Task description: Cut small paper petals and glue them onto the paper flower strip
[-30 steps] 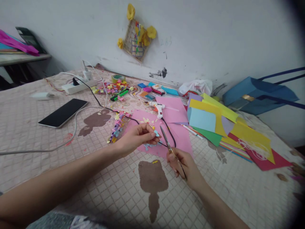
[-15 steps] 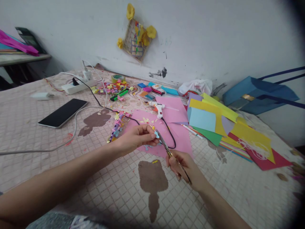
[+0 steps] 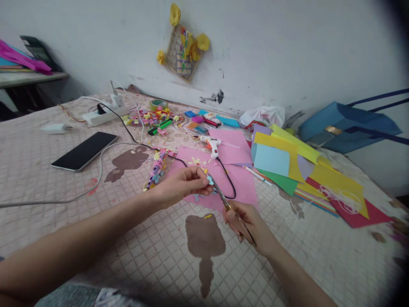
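My left hand [image 3: 191, 184] is closed, pinching a small light blue paper piece [image 3: 210, 180] between thumb and fingers. My right hand [image 3: 245, 222] grips slim metal tweezers [image 3: 225, 202], with their back end sticking out over the hand. The tips meet the blue piece or lie right beside it; whether they clamp it I cannot tell. Both hands are raised over the near part of a pink paper sheet [image 3: 246, 185]. Just beyond them, small yellow paper bits [image 3: 196, 161] lie on the sheet. A stick decorated with paper flowers [image 3: 155, 172] is left of my left hand.
A white glue gun [image 3: 212, 147] sits past my hands, its black cord looping near the tweezers. Coloured paper sheets [image 3: 271, 160] are stacked to the right, by a blue bag [image 3: 338, 123]. At left are a phone [image 3: 84, 151], a power strip [image 3: 104, 117] and cables.
Almost nothing differs. The tweezers' tips and the light blue piece have shifted very slightly; both hands hold the same place.
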A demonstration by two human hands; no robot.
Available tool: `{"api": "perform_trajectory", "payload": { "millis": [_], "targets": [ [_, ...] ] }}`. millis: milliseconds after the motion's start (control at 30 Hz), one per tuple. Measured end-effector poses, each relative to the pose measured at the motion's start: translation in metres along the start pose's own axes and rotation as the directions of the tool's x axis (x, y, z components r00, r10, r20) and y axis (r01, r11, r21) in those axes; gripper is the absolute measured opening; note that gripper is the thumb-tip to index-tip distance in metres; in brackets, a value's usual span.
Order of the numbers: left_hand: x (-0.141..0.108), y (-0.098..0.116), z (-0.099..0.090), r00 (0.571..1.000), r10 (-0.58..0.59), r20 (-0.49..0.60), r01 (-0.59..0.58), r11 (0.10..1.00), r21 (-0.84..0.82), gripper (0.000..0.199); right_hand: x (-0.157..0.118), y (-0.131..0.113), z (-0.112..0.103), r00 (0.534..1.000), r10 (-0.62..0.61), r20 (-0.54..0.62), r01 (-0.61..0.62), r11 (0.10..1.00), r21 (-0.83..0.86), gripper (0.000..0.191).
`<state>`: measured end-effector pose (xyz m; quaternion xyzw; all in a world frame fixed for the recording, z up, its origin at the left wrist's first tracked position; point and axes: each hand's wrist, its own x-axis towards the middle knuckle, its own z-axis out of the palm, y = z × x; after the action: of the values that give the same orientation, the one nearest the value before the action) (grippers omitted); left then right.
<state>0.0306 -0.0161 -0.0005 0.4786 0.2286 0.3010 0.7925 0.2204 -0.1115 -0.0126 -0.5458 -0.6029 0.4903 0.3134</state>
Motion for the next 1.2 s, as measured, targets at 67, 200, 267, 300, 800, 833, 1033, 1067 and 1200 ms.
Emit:
{"api": "perform_trajectory", "payload": {
  "millis": [67,200,267,300,800,833,1033,1067,1200],
  "targets": [
    [0.000,0.000,0.000,1.000,0.002,0.002,-0.002,1.000,0.000,0.012,0.000,0.001,0.000,1.000,0.011,-0.002,-0.011,1.000,0.002,0.050],
    [0.001,0.000,-0.001,1.000,0.002,0.002,-0.002,1.000,0.002,0.011,0.000,0.002,0.000,1.000,0.025,-0.003,-0.025,1.000,0.005,0.048],
    [0.001,0.000,-0.001,1.000,0.003,0.003,-0.003,1.000,0.003,0.011,-0.001,0.003,0.000,1.000,0.020,-0.008,-0.020,1.000,-0.007,0.048],
    [0.000,-0.001,-0.001,1.000,0.005,0.003,-0.005,1.000,0.002,0.011,-0.001,0.003,0.000,1.000,0.017,-0.010,-0.018,1.000,-0.016,0.047],
    [0.003,0.041,-0.038,0.924,0.286,-0.255,-0.221,0.941,0.255,0.014,0.018,0.026,-0.057,0.871,-0.141,-0.471,-0.367,0.451,-0.814,0.034],
    [0.002,0.044,-0.041,0.923,0.285,-0.259,-0.210,0.936,0.282,0.013,0.019,0.029,-0.061,0.865,-0.147,-0.480,-0.398,0.382,-0.834,0.032],
    [-0.004,0.040,-0.047,0.965,0.174,-0.195,-0.077,0.903,0.423,0.012,0.020,0.040,-0.074,0.875,-0.206,-0.439,-0.364,0.319,-0.875,0.029],
    [-0.005,0.036,-0.047,0.975,0.139,-0.174,-0.050,0.898,0.438,0.013,0.019,0.041,-0.075,0.876,-0.208,-0.435,-0.352,0.340,-0.872,0.030],
    [-0.010,0.023,-0.047,0.996,0.027,-0.088,0.014,0.901,0.434,0.018,0.016,0.045,-0.080,0.860,-0.254,-0.442,-0.322,0.400,-0.858,0.036]
  ]
}}
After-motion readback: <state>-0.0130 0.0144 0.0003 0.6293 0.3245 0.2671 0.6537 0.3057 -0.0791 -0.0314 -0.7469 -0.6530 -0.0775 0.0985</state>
